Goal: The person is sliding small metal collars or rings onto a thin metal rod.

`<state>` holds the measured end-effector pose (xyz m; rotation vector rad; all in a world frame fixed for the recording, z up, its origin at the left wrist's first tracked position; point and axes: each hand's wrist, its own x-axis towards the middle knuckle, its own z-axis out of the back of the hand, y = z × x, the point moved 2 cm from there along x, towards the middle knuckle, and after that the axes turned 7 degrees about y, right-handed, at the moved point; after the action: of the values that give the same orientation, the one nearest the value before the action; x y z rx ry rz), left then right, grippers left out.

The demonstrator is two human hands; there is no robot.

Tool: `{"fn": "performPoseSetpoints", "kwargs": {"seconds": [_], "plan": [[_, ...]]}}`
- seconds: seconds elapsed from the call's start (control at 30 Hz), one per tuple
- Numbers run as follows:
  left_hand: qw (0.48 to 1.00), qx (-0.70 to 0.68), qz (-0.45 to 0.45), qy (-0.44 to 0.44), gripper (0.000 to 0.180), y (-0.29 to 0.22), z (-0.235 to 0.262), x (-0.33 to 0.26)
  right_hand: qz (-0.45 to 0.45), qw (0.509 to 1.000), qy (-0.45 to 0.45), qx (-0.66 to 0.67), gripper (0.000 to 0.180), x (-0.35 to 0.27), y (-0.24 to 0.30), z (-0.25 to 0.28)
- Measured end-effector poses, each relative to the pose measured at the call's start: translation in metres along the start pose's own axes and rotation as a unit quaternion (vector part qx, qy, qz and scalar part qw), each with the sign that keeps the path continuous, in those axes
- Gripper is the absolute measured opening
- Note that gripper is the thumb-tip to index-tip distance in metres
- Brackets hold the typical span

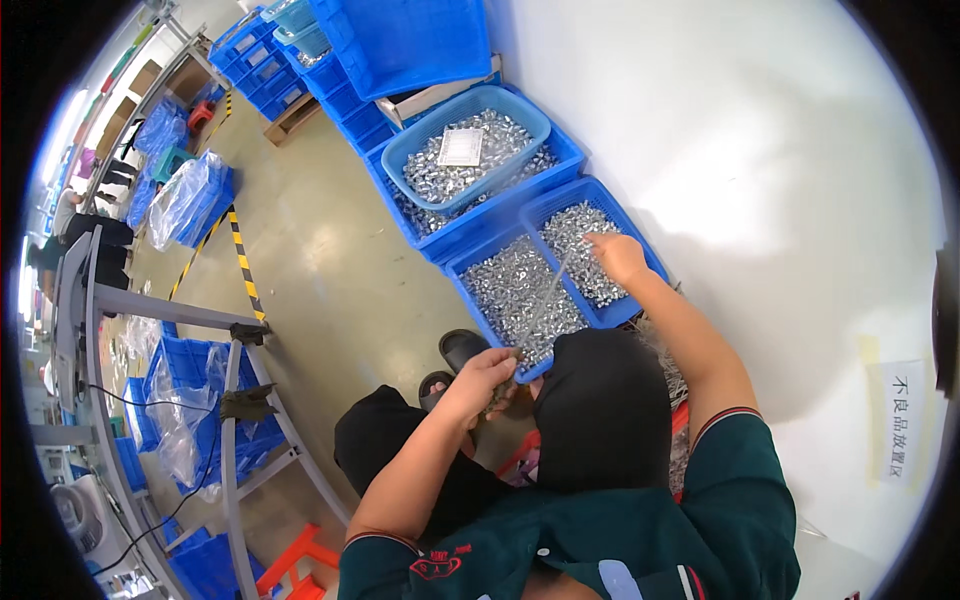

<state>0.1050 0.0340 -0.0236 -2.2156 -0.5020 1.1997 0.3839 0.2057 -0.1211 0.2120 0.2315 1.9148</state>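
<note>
Our left hand (485,380) grips a thin grey rod (545,302) slanting over a divided blue bin (610,316) of small metal parts (505,285). Apart from it, our right hand (618,258) reaches into the right compartment, its hold unclear. Beyond: a pale-blue basket (400,165).

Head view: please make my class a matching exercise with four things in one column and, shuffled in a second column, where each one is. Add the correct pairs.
Things
1. Left hand
2. Right hand
3. White card
4. Light-blue basket

Places
A. Lying on top of small metal parts
B. Over the right-hand compartment of the divided blue bin
C. Set inside a larger, darker blue bin
D. By the near left corner of the divided blue bin

Pairs: 1-D, 2-B, 3-A, 4-C
</note>
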Motion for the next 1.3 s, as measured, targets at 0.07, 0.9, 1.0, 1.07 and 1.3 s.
{"fn": "performPoseSetpoints", "kwargs": {"seconds": [0.07, 0.9, 1.0, 1.07, 1.3], "plan": [[0.999, -0.015, -0.030, -0.018, 0.027, -0.001, 0.008, -0.008, -0.105, 0.991, 0.037, 0.075, 0.034, 0.001, 0.003, 0.007], [0.969, 0.013, -0.244, 0.032, 0.028, -0.012, 0.041, -0.087, -0.107, 0.473, 0.248, 0.839, 0.013, 0.025, 0.177, 0.144], [0.971, 0.028, -0.235, 0.019, 0.024, -0.007, 0.045, -0.087, -0.106, 0.460, 0.250, 0.845, 0.015, 0.021, 0.179, 0.138], [0.973, 0.024, -0.227, 0.008, 0.024, -0.006, 0.049, -0.088, -0.117, 0.438, 0.237, 0.859, 0.016, 0.022, 0.183, 0.140], [0.971, 0.058, -0.230, -0.003, 0.023, -0.003, 0.055, -0.093, -0.115, 0.494, 0.209, 0.836, 0.014, 0.024, 0.189, 0.145]]}}
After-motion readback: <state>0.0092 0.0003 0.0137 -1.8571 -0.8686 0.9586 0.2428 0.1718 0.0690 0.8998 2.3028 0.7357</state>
